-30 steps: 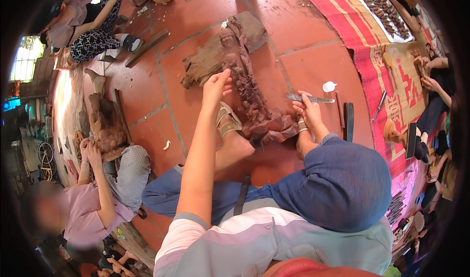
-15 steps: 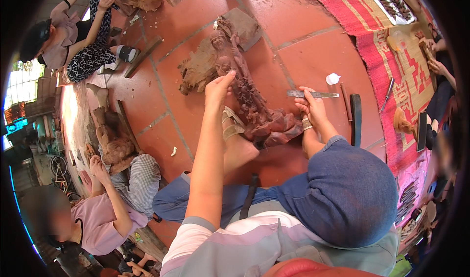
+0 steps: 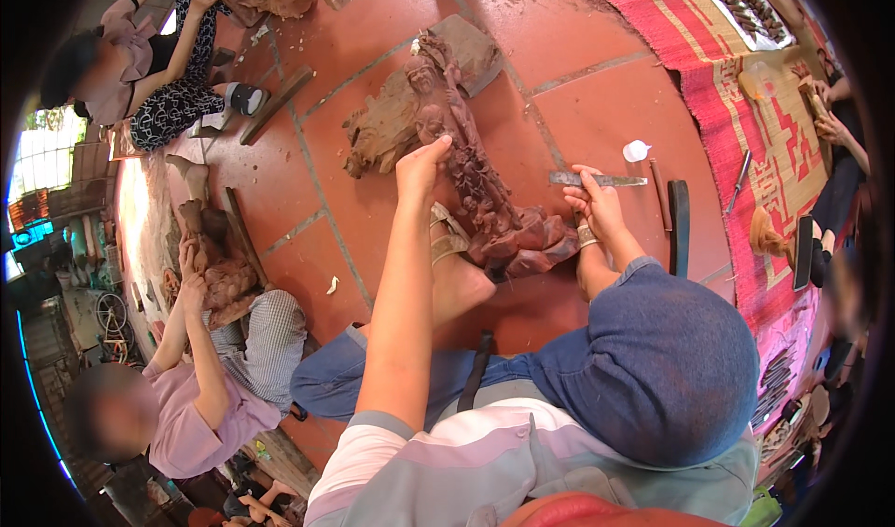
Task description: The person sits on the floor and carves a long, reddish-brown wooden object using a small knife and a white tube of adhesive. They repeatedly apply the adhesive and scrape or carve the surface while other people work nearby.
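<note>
A reddish-brown carved wooden statue (image 3: 463,145) leans away from me, its rocky base (image 3: 524,240) between my feet. My left hand (image 3: 421,170) is closed at the statue's left side, thumb against the carving; its other fingers are partly hidden. In my right hand (image 3: 597,199), to the right of the base, is a flat grey metal chisel (image 3: 601,180), lying crosswise with its bright end to the right. The chisel is apart from the statue. Under the statue's upper part are a rough wood chunk (image 3: 378,128) and a squared block (image 3: 469,50).
Right of my hand are a small white bottle (image 3: 636,150), a brown rod (image 3: 660,194) and a dark curved bar (image 3: 679,229) on the tiles (image 3: 597,108). A red woven mat (image 3: 695,89) lies further right. Co-workers sit at left with carvings (image 3: 228,280); another person's hands (image 3: 825,112) show at right.
My left hand shifts slightly right, its thumb now against the statue. My right hand keeps the chisel nearly still. The lower-left co-worker's hands move up onto their carving.
</note>
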### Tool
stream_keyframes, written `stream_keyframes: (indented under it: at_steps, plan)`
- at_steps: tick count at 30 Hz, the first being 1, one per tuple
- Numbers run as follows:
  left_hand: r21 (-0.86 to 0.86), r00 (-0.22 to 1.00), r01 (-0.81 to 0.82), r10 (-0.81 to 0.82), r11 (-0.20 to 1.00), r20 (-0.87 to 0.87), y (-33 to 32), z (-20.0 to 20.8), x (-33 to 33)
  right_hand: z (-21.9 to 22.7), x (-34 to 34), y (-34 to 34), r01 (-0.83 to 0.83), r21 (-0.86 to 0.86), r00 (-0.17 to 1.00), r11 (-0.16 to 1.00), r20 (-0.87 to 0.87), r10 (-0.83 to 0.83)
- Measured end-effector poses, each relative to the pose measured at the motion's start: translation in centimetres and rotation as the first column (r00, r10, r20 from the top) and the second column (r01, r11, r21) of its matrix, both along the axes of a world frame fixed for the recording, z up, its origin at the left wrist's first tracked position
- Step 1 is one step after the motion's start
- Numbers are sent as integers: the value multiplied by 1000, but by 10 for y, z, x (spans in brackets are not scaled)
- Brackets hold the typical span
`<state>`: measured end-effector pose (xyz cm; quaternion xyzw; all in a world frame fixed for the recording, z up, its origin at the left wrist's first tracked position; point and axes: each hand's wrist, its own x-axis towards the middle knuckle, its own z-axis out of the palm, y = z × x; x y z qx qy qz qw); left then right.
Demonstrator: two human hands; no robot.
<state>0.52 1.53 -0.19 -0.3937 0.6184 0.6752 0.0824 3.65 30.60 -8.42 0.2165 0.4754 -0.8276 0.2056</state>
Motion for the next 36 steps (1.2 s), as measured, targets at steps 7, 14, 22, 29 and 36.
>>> stream_keyframes:
  at_steps: [7,14,22,29,36]
  plan:
    - [8,1000,-24,23,1000,19,2,6,1,3,1,0,10,3,1000,1000,9,-10]
    - [61,999,-44,44,997,4,3,2,2,3,0,0,26,-9,1000,1000,15,-26]
    - [49,998,-58,58,997,-4,4,0,3,5,0,-1,33,-3,999,999,4,-33]
    - [44,998,-59,59,997,0,6,2,3,9,0,-1,36,-6,999,999,2,-36]
    - [62,997,-72,74,995,-25,5,-2,6,8,-1,-2,28,0,1000,1000,1,-28]
